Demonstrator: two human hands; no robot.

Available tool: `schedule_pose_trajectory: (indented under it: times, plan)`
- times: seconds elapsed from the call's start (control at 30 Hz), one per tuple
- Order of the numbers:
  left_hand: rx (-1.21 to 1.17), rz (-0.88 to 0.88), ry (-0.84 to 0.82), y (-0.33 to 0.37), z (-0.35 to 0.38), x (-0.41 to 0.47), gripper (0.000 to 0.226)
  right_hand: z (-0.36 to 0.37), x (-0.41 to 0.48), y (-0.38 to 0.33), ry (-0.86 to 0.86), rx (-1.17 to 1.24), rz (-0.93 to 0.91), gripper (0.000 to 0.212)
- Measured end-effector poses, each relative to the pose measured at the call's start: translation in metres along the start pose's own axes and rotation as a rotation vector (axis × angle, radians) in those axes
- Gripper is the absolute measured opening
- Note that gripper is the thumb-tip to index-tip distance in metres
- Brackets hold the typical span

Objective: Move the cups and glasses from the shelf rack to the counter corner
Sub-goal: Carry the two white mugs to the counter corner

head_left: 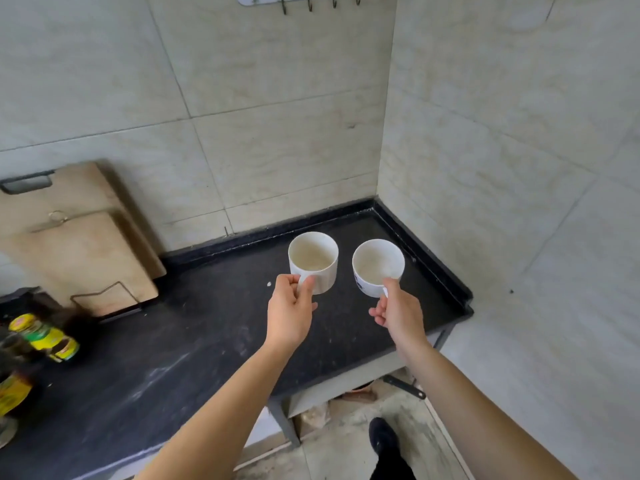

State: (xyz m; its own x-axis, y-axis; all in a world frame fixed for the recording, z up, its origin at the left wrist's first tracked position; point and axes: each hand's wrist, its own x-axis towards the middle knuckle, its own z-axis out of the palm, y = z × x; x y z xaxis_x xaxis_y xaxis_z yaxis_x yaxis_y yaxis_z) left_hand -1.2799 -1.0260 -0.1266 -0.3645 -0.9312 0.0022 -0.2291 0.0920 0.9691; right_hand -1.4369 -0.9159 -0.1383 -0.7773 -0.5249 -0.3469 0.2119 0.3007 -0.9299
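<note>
black worktop [194, 341], tiled corner at 1 o'clock; two white cups: left hand [289, 315] clamps left cup [313, 261], right hand [400, 315] clamps right cup [377, 266]; two cutting boards [79, 251] at 9.

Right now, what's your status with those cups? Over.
Left hand shut on the plain white mug, right hand shut on the patterned mug. Both over the counter corner. Nothing in the way there.

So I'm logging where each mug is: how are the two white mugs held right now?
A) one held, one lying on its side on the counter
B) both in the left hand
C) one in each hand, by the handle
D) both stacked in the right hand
C: the left hand pinches the handle of the left mug and the right hand grips the handle of the right mug, both upright over the dark counter corner.
</note>
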Motion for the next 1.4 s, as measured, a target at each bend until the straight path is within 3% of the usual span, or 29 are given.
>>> schedule_pose_trajectory:
  times: [0.27, 0.53, 0.97, 1.23, 1.4]
  plan:
    - [0.044, -0.18, 0.081, 0.007, 0.11, 0.15, 0.013, -0.016, 0.202, -0.055, -0.138, -0.142, 0.127, 0.042]
    - [0.154, -0.343, 0.066, -0.036, 0.177, 0.244, 0.024, 0.013, 0.34, -0.058, -0.188, -0.304, 0.165, 0.043]
    - [0.208, -0.487, -0.019, -0.134, 0.256, 0.366, 0.028, 0.076, 0.495, -0.016, -0.172, -0.391, 0.251, 0.044]
    - [0.155, -0.501, 0.014, -0.144, 0.285, 0.394, 0.029, 0.095, 0.534, -0.007, -0.183, -0.462, 0.164, 0.04]
    - [0.161, -0.467, -0.034, -0.146, 0.292, 0.404, 0.026, 0.098, 0.545, -0.005, -0.155, -0.37, 0.208, 0.045]
